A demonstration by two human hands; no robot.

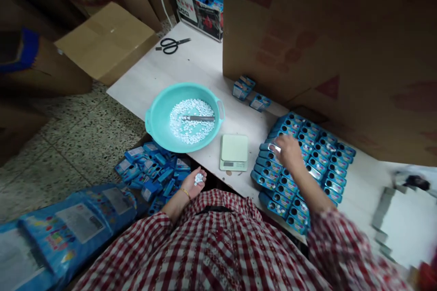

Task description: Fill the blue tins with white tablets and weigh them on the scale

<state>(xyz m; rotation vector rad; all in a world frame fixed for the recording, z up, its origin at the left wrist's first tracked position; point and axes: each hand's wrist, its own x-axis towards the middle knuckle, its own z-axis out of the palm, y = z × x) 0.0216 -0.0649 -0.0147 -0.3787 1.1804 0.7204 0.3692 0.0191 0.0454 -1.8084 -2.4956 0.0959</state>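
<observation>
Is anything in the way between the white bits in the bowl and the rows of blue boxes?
The flat scale sits between the bowl and boxes, but it looks low enough to reach over.

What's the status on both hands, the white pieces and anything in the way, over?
Left hand cupped palm-up, white pieces in palm. Right hand over rows of blue boxes, contact unclear. Scale between them, blocking neither.

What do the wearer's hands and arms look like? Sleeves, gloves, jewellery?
Left hand and right hand are ungloved. Left sleeve and right sleeve are red-and-white checked, leaving part of each forearm bare. A thin gold-coloured bangle circles the left wrist; none visible on the right.
</observation>
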